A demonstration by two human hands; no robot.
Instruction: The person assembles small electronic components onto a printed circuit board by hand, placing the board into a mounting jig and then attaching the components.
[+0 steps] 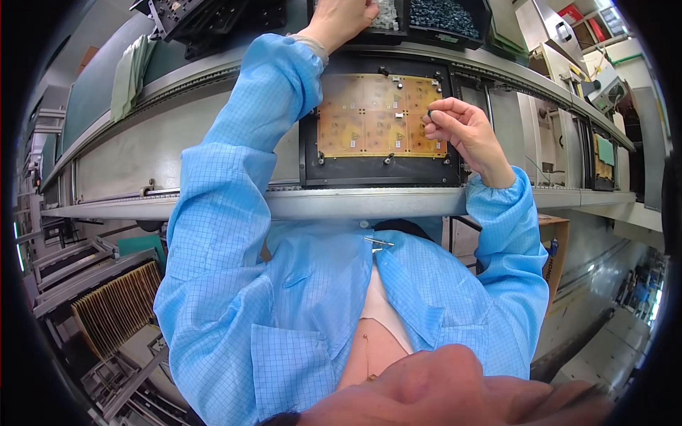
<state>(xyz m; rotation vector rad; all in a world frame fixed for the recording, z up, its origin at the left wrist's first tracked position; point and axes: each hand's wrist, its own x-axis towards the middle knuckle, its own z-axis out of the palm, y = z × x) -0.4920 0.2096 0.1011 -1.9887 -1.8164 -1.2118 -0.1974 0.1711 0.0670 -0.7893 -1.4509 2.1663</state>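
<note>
A yellow-brown circuit board panel (pixel 380 131) lies in a black frame (pixel 312 170) in front of me. A few small white and black components stand upright on it. My right hand (pixel 465 131) hovers over the panel's right edge. Its thumb and fingers are pinched on a small dark green component (pixel 430 113). My left hand (pixel 342 21) reaches far forward to a black bin of small white parts (pixel 386 15). The picture's top edge cuts off part of that hand, so its grip is hidden.
Right of the white parts stands a bin of dark blue components (pixel 444 18). Metal conveyor rails (pixel 355 202) run before and behind the frame. Black fixtures (pixel 206 25) lie at the far left, near a green cloth (pixel 131 74). A rack of boards (pixel 117 309) stands at lower left.
</note>
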